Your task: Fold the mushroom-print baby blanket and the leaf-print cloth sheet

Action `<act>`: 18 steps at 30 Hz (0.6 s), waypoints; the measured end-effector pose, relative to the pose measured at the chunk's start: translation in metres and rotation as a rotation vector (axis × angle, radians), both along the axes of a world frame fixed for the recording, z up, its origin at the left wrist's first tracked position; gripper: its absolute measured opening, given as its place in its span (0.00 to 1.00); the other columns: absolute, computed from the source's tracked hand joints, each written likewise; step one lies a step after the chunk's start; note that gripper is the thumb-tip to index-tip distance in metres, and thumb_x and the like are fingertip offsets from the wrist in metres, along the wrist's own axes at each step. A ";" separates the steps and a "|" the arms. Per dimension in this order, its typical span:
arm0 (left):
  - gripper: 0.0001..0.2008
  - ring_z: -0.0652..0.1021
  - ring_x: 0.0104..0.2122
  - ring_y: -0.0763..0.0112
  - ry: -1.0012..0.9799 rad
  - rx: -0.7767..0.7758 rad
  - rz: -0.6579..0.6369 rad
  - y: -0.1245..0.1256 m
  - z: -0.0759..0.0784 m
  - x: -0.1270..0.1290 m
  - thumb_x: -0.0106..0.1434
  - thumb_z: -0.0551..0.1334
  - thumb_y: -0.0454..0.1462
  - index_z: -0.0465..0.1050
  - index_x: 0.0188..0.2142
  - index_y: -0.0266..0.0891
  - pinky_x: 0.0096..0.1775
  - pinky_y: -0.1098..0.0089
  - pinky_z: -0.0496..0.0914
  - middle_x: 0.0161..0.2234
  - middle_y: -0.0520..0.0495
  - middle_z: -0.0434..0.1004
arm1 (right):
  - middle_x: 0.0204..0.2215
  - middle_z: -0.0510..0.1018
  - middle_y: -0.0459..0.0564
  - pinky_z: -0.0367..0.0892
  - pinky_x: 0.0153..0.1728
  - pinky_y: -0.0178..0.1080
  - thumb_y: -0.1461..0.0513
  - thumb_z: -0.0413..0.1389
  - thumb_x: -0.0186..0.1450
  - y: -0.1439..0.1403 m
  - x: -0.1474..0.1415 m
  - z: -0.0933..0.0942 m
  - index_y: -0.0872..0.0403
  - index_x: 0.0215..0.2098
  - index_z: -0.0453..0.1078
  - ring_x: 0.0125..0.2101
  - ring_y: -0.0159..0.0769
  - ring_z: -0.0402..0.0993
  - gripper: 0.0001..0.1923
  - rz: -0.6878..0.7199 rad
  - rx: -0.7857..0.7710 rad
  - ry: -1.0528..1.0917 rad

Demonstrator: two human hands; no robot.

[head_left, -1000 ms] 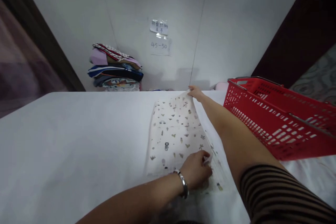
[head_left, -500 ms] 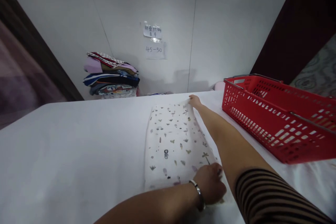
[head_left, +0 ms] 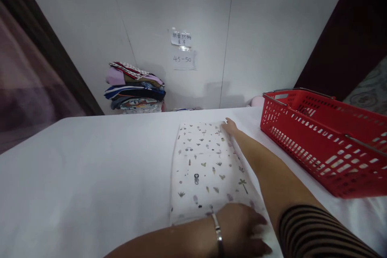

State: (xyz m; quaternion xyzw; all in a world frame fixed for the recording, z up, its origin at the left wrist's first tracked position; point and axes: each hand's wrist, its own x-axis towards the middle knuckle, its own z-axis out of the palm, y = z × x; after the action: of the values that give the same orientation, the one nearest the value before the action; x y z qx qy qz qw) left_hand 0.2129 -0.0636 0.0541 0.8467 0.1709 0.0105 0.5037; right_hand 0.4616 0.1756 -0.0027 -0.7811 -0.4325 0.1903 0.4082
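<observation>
A folded white cloth (head_left: 205, 165) printed with small plants and animals lies lengthwise on the white-covered table. My left hand (head_left: 242, 227), with a silver bracelet at the wrist, is over the cloth's near right corner; its fingers are spread, with pale fabric showing between them. At the far right corner, my right hand (head_left: 230, 127) touches the cloth's edge with its fingers apart. A dark striped sleeve covers part of the right arm. The cloth's near end is partly hidden behind my left forearm.
A red plastic basket (head_left: 305, 149) with metal handles stands on the right of the table (head_left: 99, 169). Behind the table's far edge, a stack of folded fabrics (head_left: 136, 88) rests by the wall. Paper signs (head_left: 183, 59) are taped above.
My right hand has lowered the cloth's far corner, and its fingers have loosened. My left hand has moved slightly nearer and opened from a closed grip. The view has shifted a little.
</observation>
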 end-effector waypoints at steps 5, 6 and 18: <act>0.16 0.69 0.50 0.63 -0.138 0.457 0.592 0.057 -0.006 -0.085 0.60 0.54 0.41 0.69 0.46 0.40 0.53 0.59 0.62 0.48 0.44 0.71 | 0.48 0.72 0.57 0.64 0.45 0.41 0.60 0.59 0.52 -0.058 -0.015 -0.002 0.54 0.54 0.63 0.46 0.45 0.69 0.31 0.003 -0.054 0.047; 0.18 0.67 0.52 0.61 -0.134 0.488 0.738 0.070 -0.013 -0.101 0.60 0.54 0.43 0.68 0.47 0.38 0.54 0.57 0.60 0.50 0.42 0.69 | 0.46 0.73 0.56 0.65 0.43 0.39 0.60 0.59 0.52 -0.074 -0.019 -0.003 0.54 0.54 0.63 0.44 0.44 0.71 0.31 0.010 -0.059 0.056; 0.25 0.76 0.37 0.59 0.264 -0.131 1.023 0.118 -0.041 -0.115 0.52 0.61 0.47 0.66 0.46 0.34 0.30 0.67 0.70 0.44 0.37 0.74 | 0.38 0.76 0.53 0.66 0.29 0.35 0.52 0.58 0.57 -0.257 -0.056 0.023 0.53 0.63 0.48 0.32 0.37 0.73 0.41 0.116 -0.383 0.329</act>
State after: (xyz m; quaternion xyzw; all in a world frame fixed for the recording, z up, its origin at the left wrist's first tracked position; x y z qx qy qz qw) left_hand 0.0978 0.0547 0.0126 0.6162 0.6243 0.1374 0.4601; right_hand 0.4057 -0.0819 0.0201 -0.7766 -0.3604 0.4163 0.3061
